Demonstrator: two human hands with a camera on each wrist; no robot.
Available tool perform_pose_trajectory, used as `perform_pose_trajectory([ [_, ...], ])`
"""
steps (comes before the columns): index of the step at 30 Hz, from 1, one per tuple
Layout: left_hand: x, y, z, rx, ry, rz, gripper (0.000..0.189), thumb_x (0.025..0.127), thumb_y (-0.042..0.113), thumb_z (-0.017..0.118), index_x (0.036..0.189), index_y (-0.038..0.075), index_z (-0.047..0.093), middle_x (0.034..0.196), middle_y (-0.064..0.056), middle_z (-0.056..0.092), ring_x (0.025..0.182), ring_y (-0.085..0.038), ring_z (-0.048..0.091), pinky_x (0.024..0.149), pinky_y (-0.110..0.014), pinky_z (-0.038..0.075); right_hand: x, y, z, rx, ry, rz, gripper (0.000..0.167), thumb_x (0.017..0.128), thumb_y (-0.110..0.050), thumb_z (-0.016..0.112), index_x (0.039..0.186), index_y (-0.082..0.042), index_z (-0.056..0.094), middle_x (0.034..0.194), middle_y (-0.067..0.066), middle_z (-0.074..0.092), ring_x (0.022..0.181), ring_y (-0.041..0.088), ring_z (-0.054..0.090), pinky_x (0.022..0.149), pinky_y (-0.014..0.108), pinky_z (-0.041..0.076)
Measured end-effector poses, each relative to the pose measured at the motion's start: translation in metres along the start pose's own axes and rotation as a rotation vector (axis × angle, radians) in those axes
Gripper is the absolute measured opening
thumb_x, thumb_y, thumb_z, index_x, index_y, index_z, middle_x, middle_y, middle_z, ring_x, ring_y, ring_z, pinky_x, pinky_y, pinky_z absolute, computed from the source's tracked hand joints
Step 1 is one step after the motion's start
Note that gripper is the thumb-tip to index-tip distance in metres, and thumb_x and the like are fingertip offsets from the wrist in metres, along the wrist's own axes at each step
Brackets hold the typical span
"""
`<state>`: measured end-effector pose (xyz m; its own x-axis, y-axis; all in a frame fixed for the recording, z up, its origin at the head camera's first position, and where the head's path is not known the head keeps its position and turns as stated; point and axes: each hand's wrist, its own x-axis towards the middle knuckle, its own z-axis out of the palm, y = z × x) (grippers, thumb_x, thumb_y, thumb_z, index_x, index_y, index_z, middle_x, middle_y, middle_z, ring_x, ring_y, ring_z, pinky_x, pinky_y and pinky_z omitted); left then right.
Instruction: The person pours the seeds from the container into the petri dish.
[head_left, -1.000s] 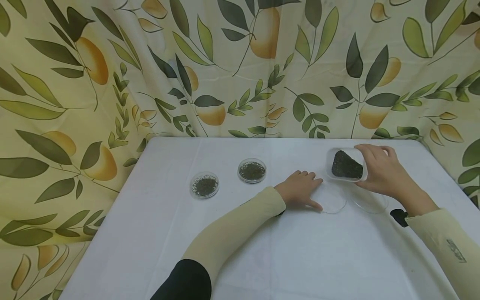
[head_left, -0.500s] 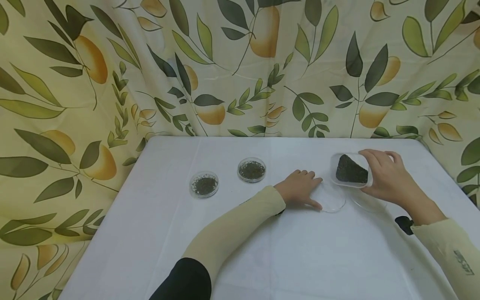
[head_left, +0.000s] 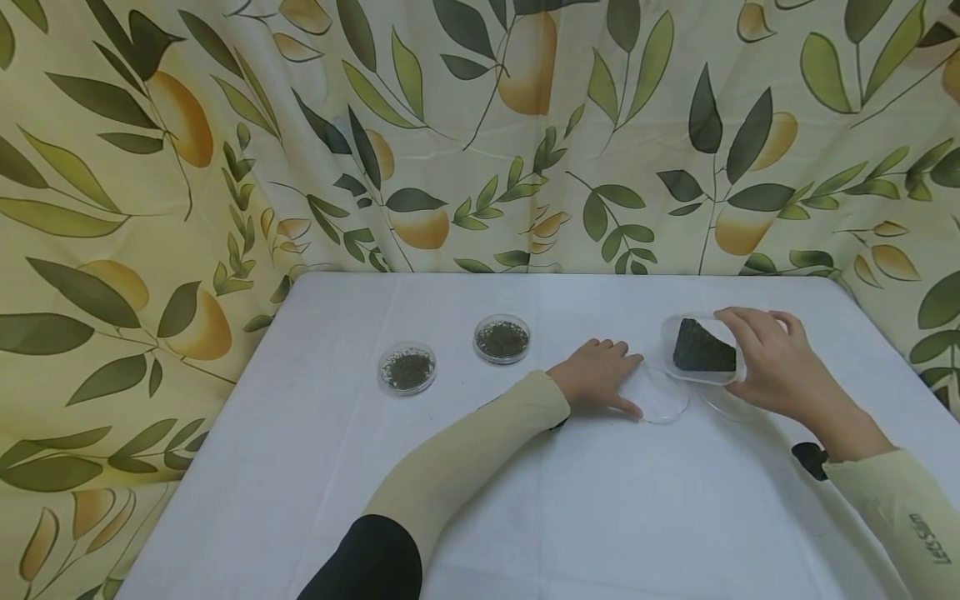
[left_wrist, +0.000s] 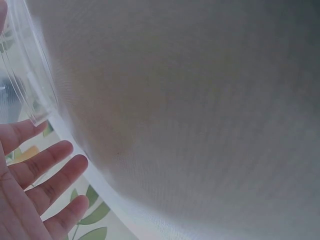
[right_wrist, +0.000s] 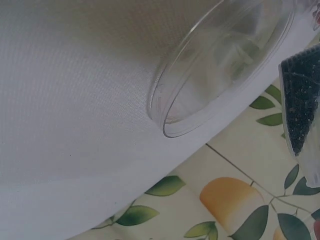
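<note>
My right hand (head_left: 780,362) grips a clear plastic tub (head_left: 705,379) by its right side, fingers at the far edge. The tub is tilted to the left, with dark, soil-like material (head_left: 703,350) slumped inside. Below and left of it lies a clear petri dish (head_left: 663,402). My left hand (head_left: 596,377) rests beside this dish, thumb and index finger spread along its edge. In the left wrist view, straight fingers (left_wrist: 55,185) show, the index fingertip touching the dish rim (left_wrist: 40,117). Another clear dish (head_left: 726,407) is partly hidden under the tub and right hand.
Two round dishes with dark, crumbly material and white specks stand to the left: a nearer dish (head_left: 407,368) and a farther dish (head_left: 502,339). A white cloth covers the table (head_left: 630,517). A leaf-and-fruit patterned curtain (head_left: 480,150) hangs behind its far edge.
My right hand has shifted the tub slightly right and toward me. Its dark contents have changed outline and settled toward the near edge. The left hand has stayed in place.
</note>
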<state>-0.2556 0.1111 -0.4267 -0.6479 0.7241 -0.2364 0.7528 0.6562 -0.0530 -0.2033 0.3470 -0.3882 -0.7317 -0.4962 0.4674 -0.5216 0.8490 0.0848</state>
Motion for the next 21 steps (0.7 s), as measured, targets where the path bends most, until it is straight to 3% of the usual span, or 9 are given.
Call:
perform_pose_trajectory([
  [6, -0.0026, 0.0003, -0.0017, -0.005, -0.008, -0.004, 0.092, 0.075, 0.078, 0.046, 0.148, 0.026, 0.026, 0.145, 0.006, 0.036, 0.133, -0.010, 0.036, 0.110, -0.027, 0.029, -0.0012, -0.0012, 0.0027, -0.010, 0.036, -0.045, 0.099, 0.031, -0.002, 0.089, 0.121, 0.005, 0.048, 0.117, 0.025, 0.051, 0.109, 0.039, 0.045, 0.087, 0.063, 0.033],
  [14, -0.0025, 0.0010, -0.0018, 0.019, 0.015, 0.006, 0.092, 0.075, 0.079, 0.047, 0.148, 0.026, 0.027, 0.141, 0.006, 0.040, 0.127, -0.010, 0.040, 0.106, -0.027, 0.032, -0.0015, -0.0057, 0.0037, 0.013, 0.002, -0.025, 0.101, 0.031, 0.005, 0.089, 0.124, 0.002, 0.046, 0.120, 0.023, 0.049, 0.113, 0.038, 0.042, 0.090, 0.063, 0.030],
  [21, -0.0026, 0.0007, -0.0014, 0.016, 0.025, 0.011, 0.092, 0.074, 0.079, 0.048, 0.147, 0.025, 0.028, 0.140, 0.005, 0.041, 0.127, -0.011, 0.041, 0.106, -0.027, 0.032, -0.0017, -0.0061, 0.0075, 0.018, 0.039, -0.061, 0.103, 0.029, 0.008, 0.088, 0.124, 0.006, 0.047, 0.120, 0.024, 0.049, 0.112, 0.038, 0.042, 0.088, 0.062, 0.030],
])
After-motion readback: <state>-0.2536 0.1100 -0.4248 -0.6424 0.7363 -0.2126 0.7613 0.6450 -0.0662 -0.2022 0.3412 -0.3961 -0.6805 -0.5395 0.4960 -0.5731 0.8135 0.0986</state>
